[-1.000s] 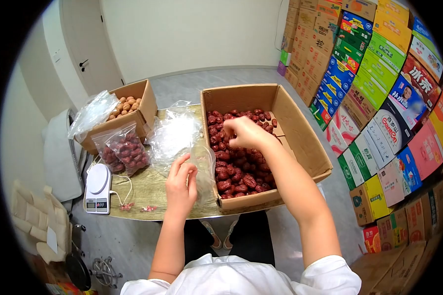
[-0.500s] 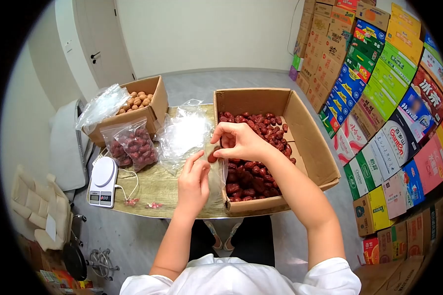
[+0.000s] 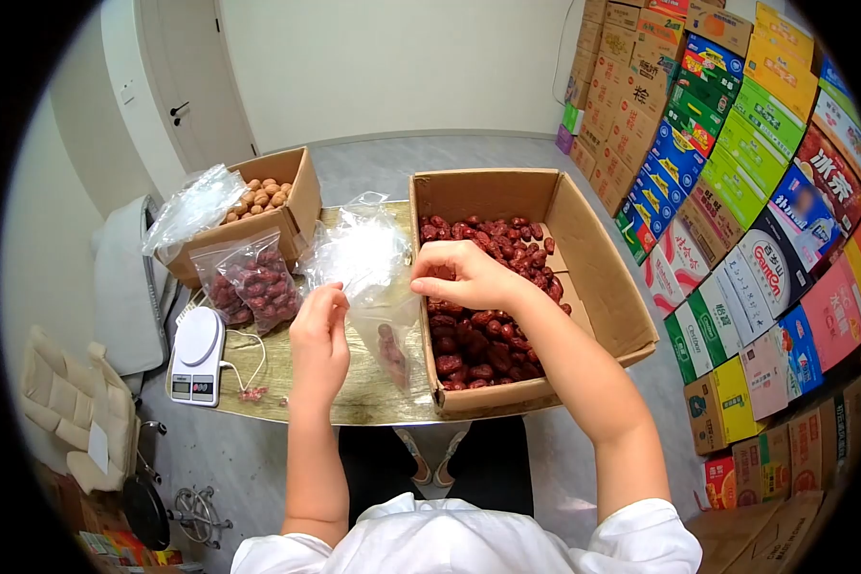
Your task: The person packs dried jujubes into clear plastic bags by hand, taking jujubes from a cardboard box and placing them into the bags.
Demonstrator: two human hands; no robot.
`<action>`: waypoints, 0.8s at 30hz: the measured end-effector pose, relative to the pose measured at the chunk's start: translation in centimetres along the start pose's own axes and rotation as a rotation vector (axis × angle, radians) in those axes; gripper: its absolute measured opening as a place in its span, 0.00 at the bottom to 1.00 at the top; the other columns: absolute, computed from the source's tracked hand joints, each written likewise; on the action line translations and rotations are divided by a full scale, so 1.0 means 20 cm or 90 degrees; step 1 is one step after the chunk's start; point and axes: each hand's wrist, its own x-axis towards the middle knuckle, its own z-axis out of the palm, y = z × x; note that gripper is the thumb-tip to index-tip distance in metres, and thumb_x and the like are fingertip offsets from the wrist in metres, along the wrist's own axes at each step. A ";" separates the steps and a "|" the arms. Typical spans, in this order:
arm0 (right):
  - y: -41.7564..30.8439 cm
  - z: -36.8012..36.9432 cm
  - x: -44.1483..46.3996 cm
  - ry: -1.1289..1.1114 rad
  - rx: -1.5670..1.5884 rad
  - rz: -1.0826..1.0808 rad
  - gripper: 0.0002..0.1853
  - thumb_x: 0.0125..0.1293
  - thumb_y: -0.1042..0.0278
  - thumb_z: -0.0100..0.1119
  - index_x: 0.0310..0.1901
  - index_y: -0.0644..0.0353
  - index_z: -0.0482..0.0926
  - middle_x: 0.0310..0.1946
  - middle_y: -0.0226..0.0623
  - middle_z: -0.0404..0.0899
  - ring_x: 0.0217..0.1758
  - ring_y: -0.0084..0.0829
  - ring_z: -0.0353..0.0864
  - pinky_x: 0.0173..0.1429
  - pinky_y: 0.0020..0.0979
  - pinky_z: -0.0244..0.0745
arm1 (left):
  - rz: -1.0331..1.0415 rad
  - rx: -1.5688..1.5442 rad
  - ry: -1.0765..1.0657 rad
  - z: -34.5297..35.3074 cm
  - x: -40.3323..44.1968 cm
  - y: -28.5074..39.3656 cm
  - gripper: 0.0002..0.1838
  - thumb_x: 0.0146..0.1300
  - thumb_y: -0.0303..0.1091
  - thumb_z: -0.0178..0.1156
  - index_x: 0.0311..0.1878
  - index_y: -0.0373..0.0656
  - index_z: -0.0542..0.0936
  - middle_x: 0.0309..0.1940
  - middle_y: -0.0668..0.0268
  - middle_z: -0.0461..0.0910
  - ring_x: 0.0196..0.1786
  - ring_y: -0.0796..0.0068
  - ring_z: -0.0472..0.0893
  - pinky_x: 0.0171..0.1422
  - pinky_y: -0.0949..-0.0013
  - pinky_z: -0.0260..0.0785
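Nearest: white shirt (image 3: 450,538), cut off by the lower edge; below the table (image 3: 297,383), shoes (image 3: 443,474) partly covered by black trouser legs. Clear plastic bag (image 3: 373,325) between the two hands, beside the carton's left wall; a few jujubes (image 3: 392,352) inside, count uncertain through the film. Left hand (image 3: 318,335): fingers loosely curled, fingertips near the bag's upper left; cannot tell whether film is pinched. Right hand (image 3: 464,277): thumb and index bent toward each other at the bag's upper right; contact unclear, grip cannot be told. Right forearm crosses the cardboard carton (image 3: 603,258) and hides part of the loose jujubes (image 3: 488,337). Digital scale (image 3: 196,352) at table left, display too small to read. Behind it, filled bags of jujubes (image 3: 266,285), overlapping, rear one partly covered. Loose clear bags (image 3: 359,247) heaped alongside, edges indistinct from glare. Beyond: walnuts (image 3: 263,198) in a smaller carton (image 3: 303,196), partly covered by plastic film (image 3: 196,206). Stacked cartons (image 3: 727,210) at right, cropped by the lens border.
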 end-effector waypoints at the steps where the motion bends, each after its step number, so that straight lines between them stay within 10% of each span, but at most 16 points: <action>1: 0.00 0.00 0.00 0.049 0.025 -0.006 0.09 0.65 0.65 0.66 0.39 0.63 0.82 0.34 0.36 0.80 0.38 0.28 0.79 0.43 0.31 0.75 | 0.000 0.000 0.000 -0.02 0.00 0.02 0.06 0.64 0.15 0.54 0.41 0.34 0.74 0.45 0.49 0.81 0.46 0.48 0.82 0.47 0.60 0.74; 5: 0.06 -0.06 -0.02 0.082 -0.112 0.075 0.06 0.58 0.73 0.65 0.37 0.63 0.82 0.29 0.38 0.80 0.34 0.32 0.80 0.42 0.32 0.77 | -0.074 -0.014 -0.075 -0.03 -0.04 0.06 0.03 0.67 0.18 0.54 0.42 0.34 0.74 0.41 0.52 0.81 0.40 0.56 0.81 0.45 0.64 0.73; 9: 0.08 -0.09 -0.07 -0.238 -0.185 0.173 0.15 0.50 0.73 0.69 0.43 0.60 0.85 0.28 0.38 0.82 0.33 0.37 0.82 0.40 0.36 0.77 | -0.052 -0.022 -0.070 -0.02 -0.06 0.07 0.01 0.69 0.19 0.54 0.42 0.33 0.74 0.44 0.53 0.82 0.40 0.63 0.81 0.46 0.67 0.74; 16: 0.08 -0.03 -0.06 -0.370 -0.180 0.166 0.26 0.49 0.69 0.75 0.54 0.57 0.85 0.38 0.41 0.83 0.43 0.41 0.83 0.48 0.40 0.79 | -0.013 -0.001 -0.039 0.01 -0.09 0.06 0.02 0.68 0.18 0.54 0.41 0.34 0.74 0.46 0.52 0.82 0.41 0.62 0.81 0.45 0.68 0.73; 18: 0.08 -0.02 -0.07 -0.440 -0.208 0.151 0.26 0.50 0.69 0.75 0.55 0.55 0.84 0.49 0.44 0.77 0.49 0.42 0.80 0.55 0.39 0.78 | -0.031 -0.024 -0.044 0.01 -0.09 0.07 0.04 0.64 0.17 0.56 0.41 0.34 0.75 0.44 0.47 0.81 0.47 0.45 0.81 0.49 0.57 0.73; 24: 0.10 0.06 -0.07 -0.457 -0.234 0.168 0.22 0.46 0.68 0.76 0.47 0.56 0.85 0.49 0.43 0.76 0.56 0.44 0.78 0.58 0.41 0.76 | -0.052 -0.030 -0.061 0.01 -0.10 0.08 0.04 0.64 0.17 0.55 0.41 0.33 0.74 0.45 0.47 0.81 0.47 0.45 0.81 0.49 0.57 0.74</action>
